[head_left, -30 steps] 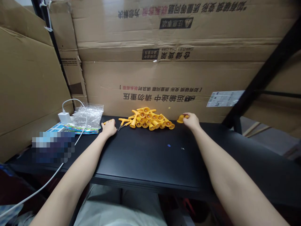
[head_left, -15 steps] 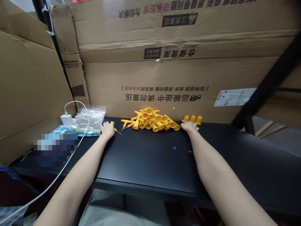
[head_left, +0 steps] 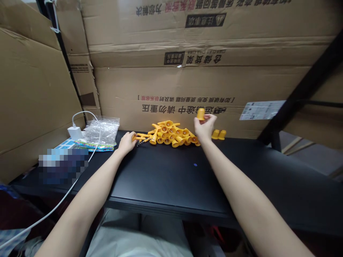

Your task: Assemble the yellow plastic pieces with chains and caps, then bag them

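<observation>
My left hand (head_left: 127, 142) is closed at the left end of a row of yellow parts, its fingers on the yellow handle of a corkscrew (head_left: 135, 137). A metal spiral shows just beside the fingertips; which handle it belongs to is hard to tell. Raised above the table, my right hand (head_left: 205, 127) pinches a yellow cup-shaped cap (head_left: 200, 114). Between the hands lies a pile of yellow corkscrews (head_left: 171, 134), many with their flared bell ends facing me. Two more yellow caps (head_left: 218, 134) stand right of the pile.
A cardboard sheet (head_left: 166, 82) stands behind the black table (head_left: 171, 178). At left are clear plastic bags (head_left: 103, 130), a white charger (head_left: 75, 132) and its cable (head_left: 63, 203). A black metal post (head_left: 302, 85) slants at right. A small blue spot (head_left: 195, 165) marks the tabletop.
My right hand has lifted one cap from the group of three and moved it up and left. My left hand has shifted slightly right and up, still on a corkscrew.
</observation>
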Available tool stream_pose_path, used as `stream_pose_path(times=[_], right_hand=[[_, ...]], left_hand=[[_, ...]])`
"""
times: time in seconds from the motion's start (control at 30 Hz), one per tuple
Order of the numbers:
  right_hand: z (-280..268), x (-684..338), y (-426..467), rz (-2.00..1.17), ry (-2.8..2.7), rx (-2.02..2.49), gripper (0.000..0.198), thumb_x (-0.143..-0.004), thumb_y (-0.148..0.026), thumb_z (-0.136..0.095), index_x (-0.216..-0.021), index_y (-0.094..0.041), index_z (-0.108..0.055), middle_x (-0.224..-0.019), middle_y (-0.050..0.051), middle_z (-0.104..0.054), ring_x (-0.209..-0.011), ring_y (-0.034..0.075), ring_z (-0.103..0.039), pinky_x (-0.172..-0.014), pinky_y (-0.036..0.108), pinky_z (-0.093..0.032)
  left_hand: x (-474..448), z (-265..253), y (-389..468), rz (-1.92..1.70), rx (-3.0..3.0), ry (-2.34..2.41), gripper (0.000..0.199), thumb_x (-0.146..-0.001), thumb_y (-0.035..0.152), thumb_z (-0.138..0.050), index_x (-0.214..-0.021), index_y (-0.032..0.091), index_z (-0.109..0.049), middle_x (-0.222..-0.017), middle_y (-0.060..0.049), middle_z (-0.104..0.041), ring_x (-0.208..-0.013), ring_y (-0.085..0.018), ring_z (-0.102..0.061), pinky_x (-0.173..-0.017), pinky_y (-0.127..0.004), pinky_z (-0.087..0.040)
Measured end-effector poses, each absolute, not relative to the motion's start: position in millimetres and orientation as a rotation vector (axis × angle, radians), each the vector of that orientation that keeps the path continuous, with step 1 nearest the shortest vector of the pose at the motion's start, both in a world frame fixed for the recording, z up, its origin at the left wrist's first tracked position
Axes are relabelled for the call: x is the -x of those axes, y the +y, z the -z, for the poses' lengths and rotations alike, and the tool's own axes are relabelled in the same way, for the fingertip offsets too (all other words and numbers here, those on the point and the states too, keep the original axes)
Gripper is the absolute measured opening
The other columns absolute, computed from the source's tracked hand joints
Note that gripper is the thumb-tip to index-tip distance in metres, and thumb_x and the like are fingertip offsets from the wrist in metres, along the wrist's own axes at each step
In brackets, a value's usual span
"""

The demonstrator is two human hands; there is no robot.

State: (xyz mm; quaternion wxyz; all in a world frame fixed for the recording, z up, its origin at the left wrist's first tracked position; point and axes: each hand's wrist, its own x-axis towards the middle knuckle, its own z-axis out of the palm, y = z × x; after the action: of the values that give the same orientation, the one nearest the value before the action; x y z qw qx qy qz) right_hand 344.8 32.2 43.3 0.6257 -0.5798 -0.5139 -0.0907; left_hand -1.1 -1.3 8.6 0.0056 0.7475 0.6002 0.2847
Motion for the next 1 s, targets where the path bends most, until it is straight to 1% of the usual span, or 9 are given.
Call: stream_pose_path(times=[0.1,0.23,0.3,0.4,0.5,0.6,0.73,0.87,1.0], right_hand=[[-56,-300,13,-0.08,-1.372,1.229,0.043,-0.076,-0.035,-0.059,-0.113,-0.02,-0.043,-0.113,0.012,-0.054,-0.092,0.019,-0.059,-0.083,0.032,-0.049],[-52,-266,-15,-0.404,-1.779,1.123,0.038,-0.069,-0.031,-0.068,-0.103,-0.02,-0.055,-0.106,0.008,-0.061,-0.084,0.019,-0.061,-0.08,0.037,-0.051],[-45,-263,-26,-0.411,-1.964,1.087,0.032,-0.07,-0.027,-0.068,-0.1,-0.02,-0.06,-0.103,0.006,-0.063,-0.082,0.019,-0.06,-0.081,0.039,-0.05],[-39,-265,-36,-0.269,-2.111,1.085,0.026,-0.072,-0.019,-0.065,-0.098,-0.021,-0.063,-0.099,0.006,-0.064,-0.083,0.019,-0.06,-0.085,0.041,-0.048],[-39,-266,-39,-0.202,-2.177,1.079,0.028,-0.073,-0.015,-0.063,-0.1,-0.02,-0.064,-0.099,0.007,-0.064,-0.085,0.02,-0.06,-0.085,0.04,-0.048],[-40,-263,-38,-0.197,-2.185,1.061,0.029,-0.074,-0.016,-0.063,-0.102,-0.019,-0.064,-0.099,0.007,-0.064,-0.085,0.02,-0.059,-0.084,0.04,-0.049],[-37,-256,-38,-0.252,-2.174,1.015,0.028,-0.076,-0.018,-0.064,-0.104,-0.02,-0.064,-0.096,0.006,-0.064,-0.079,0.018,-0.059,-0.08,0.039,-0.05],[-35,-251,-40,-0.341,-2.181,0.939,0.027,-0.077,-0.021,-0.064,-0.104,-0.019,-0.067,-0.097,0.008,-0.065,-0.082,0.019,-0.06,-0.081,0.039,-0.051],[-34,-255,-38,-0.527,-2.094,0.993,0.032,-0.078,-0.026,-0.064,-0.109,-0.019,-0.066,-0.096,0.007,-0.068,-0.08,0.019,-0.063,-0.082,0.041,-0.052]], left_hand=[[1,-11,-4,-0.889,-2.353,1.812,0.02,-0.08,0.03,-0.058,-0.099,0.024,-0.062,-0.097,-0.005,-0.065,-0.092,-0.021,-0.061,-0.079,-0.029,-0.045],[-1,-15,-7,-0.889,-2.348,1.834,0.021,-0.077,0.029,-0.058,-0.098,0.025,-0.063,-0.1,-0.005,-0.066,-0.093,-0.021,-0.061,-0.078,-0.028,-0.045],[-1,-16,-8,-0.879,-2.359,1.838,0.022,-0.077,0.028,-0.058,-0.097,0.025,-0.063,-0.1,-0.005,-0.066,-0.093,-0.02,-0.06,-0.078,-0.028,-0.045],[-1,-17,-9,-0.875,-2.366,1.842,0.021,-0.077,0.028,-0.057,-0.096,0.024,-0.063,-0.098,-0.005,-0.066,-0.092,-0.02,-0.061,-0.077,-0.028,-0.045],[0,-16,-9,-0.885,-2.356,1.854,0.02,-0.077,0.029,-0.056,-0.095,0.024,-0.063,-0.097,-0.005,-0.066,-0.092,-0.021,-0.06,-0.078,-0.029,-0.045],[1,-16,-10,-0.889,-2.358,1.853,0.021,-0.077,0.029,-0.056,-0.096,0.024,-0.063,-0.099,-0.005,-0.066,-0.093,-0.021,-0.061,-0.079,-0.029,-0.046],[-2,-16,-11,-0.891,-2.386,1.811,0.022,-0.077,0.028,-0.056,-0.098,0.024,-0.062,-0.099,-0.005,-0.065,-0.092,-0.021,-0.061,-0.079,-0.029,-0.046],[-7,-20,-15,-0.894,-2.5,1.63,0.024,-0.076,0.028,-0.057,-0.099,0.024,-0.062,-0.096,-0.005,-0.065,-0.088,-0.019,-0.06,-0.079,-0.028,-0.045],[-8,-26,-20,-0.949,-2.533,1.428,0.025,-0.077,0.034,-0.058,-0.098,0.022,-0.062,-0.088,-0.003,-0.065,-0.081,-0.017,-0.059,-0.074,-0.026,-0.043]])
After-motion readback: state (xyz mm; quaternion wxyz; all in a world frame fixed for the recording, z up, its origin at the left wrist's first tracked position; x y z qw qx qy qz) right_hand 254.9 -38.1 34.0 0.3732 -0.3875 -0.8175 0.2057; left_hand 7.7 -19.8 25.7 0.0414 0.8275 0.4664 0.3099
